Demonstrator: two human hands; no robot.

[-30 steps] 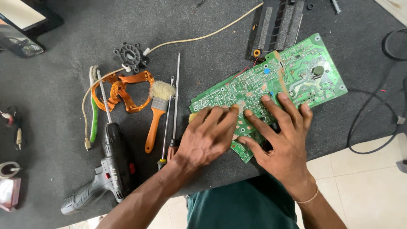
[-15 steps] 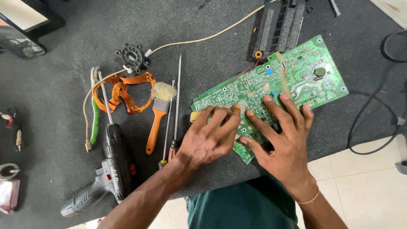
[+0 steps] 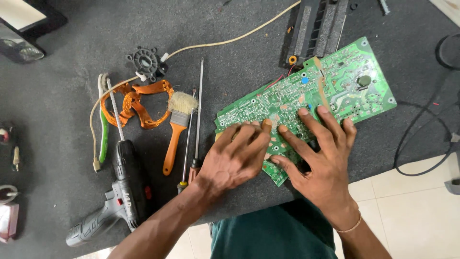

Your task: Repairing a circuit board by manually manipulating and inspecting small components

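Note:
A long green circuit board (image 3: 335, 86) lies solder side up on a dark grey mat (image 3: 230, 72), tilted from lower left to upper right. My left hand (image 3: 235, 158) rests flat on the board's near left end, fingers spread and pointing up right. My right hand (image 3: 321, 153) presses on the board's near middle, fingers spread across it, and covers a dark part under the palm. Both hands touch the board without gripping it.
Left of the board lie two long screwdrivers (image 3: 196, 120), an orange-handled brush (image 3: 176, 127), a coil of copper wire (image 3: 139, 103), a black round part (image 3: 145, 61) and a grey power drill (image 3: 120, 187). A black slatted part (image 3: 316, 29) sits behind. Black cables (image 3: 421, 139) run on the right.
Both hands have barely shifted on the board; the fingers have moved slightly. The board and the tools stay where they were.

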